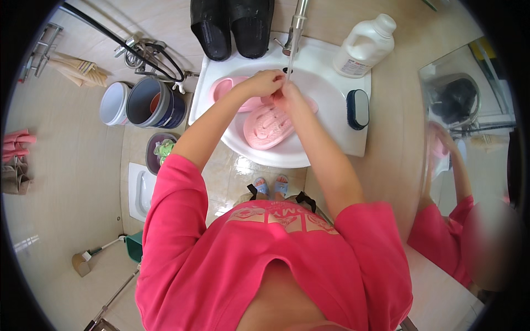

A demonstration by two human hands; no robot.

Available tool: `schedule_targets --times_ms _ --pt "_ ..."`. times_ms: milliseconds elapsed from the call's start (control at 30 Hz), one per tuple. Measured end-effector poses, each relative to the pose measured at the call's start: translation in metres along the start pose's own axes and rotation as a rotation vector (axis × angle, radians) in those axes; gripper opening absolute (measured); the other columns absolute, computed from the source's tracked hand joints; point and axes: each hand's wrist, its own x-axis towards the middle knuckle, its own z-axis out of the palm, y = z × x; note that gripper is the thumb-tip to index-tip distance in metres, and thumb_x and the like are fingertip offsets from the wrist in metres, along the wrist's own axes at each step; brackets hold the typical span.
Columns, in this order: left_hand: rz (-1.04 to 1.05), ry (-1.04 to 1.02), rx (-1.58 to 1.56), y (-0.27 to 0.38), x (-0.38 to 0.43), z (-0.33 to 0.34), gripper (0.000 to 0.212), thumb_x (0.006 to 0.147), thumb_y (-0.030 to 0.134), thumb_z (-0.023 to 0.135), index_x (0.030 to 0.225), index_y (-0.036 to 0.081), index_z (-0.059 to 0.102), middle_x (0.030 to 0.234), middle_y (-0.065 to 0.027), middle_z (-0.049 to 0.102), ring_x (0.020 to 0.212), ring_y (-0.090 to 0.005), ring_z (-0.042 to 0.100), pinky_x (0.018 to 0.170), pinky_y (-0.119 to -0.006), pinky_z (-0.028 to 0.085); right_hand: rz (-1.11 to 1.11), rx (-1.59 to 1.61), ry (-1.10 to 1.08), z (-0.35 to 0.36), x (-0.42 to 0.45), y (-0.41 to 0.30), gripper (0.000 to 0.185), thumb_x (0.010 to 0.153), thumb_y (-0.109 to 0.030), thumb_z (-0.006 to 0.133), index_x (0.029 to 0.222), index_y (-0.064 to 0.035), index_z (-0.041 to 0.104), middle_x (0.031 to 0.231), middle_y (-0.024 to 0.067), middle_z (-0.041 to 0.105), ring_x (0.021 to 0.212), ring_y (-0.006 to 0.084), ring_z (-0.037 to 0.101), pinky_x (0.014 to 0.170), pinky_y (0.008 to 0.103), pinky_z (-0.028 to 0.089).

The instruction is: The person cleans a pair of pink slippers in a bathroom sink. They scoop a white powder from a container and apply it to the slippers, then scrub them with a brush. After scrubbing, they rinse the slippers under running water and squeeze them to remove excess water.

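Note:
My left hand and my right hand meet in the stream of water from the metal faucet, above a white washbasin. The left fingers are curled against the right hand. Whether anything small lies between them is hidden. Just below my right hand, a pink slipper rests in the basin with its textured sole up, partly covered by the hand and wrist. Another pink slipper leans at the basin's left side, beneath my left wrist.
Black slippers stand at the basin's back left. A white bottle and a scrubbing brush sit on its right rim. Buckets and a basin are left. A mirror lines the right wall.

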Motion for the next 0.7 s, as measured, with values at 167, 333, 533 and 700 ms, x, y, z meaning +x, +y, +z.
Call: schedule_targets --times_ms 167,333,533,700 --pt "-0.046 0.474 -0.526 -0.019 -0.015 0.028 0.039 0.086 0.014 0.048 0.120 -0.004 0.046 0.104 -0.0119 0.057 0.092 -0.0175 0.056 0.082 -0.029 0.045 -0.108 -1.366 0.002 0.017 0.032 -0.039 0.023 0.083 -0.023 0.048 0.097 -0.0071 0.057 0.089 0.0090 0.060 0.075 0.0247 0.060 0.065 0.0367 0.050" --pt "-0.320 0.360 -1.122 -0.016 0.007 0.032 0.031 0.086 0.012 0.046 0.113 -0.004 0.046 0.095 -0.0132 0.058 0.079 -0.0226 0.060 0.073 -0.032 0.052 -0.996 -1.720 0.374 0.041 0.002 -0.059 0.022 0.078 -0.022 0.051 0.085 -0.0043 0.063 0.092 0.0163 0.059 0.081 0.0376 0.060 0.071 0.0457 0.048" --pt "-0.473 0.221 -1.470 -0.004 0.040 0.071 0.021 0.090 0.015 0.044 0.101 -0.003 0.048 0.084 -0.0145 0.058 0.069 -0.0270 0.062 0.065 -0.038 0.057 -0.918 -1.974 0.202 0.026 0.030 -0.090 0.027 0.079 -0.023 0.051 0.098 -0.0038 0.056 0.094 0.0176 0.059 0.084 0.0368 0.060 0.073 0.0456 0.048" --pt "-0.535 0.190 -1.432 -0.008 0.048 0.075 0.021 0.090 0.015 0.043 0.095 -0.003 0.050 0.079 -0.0152 0.059 0.069 -0.0250 0.062 0.057 -0.038 0.056 -0.878 -1.866 0.259 0.033 0.033 -0.086 0.022 0.082 -0.024 0.050 0.085 -0.0045 0.058 0.088 0.0168 0.061 0.082 0.0359 0.060 0.072 0.0440 0.048"
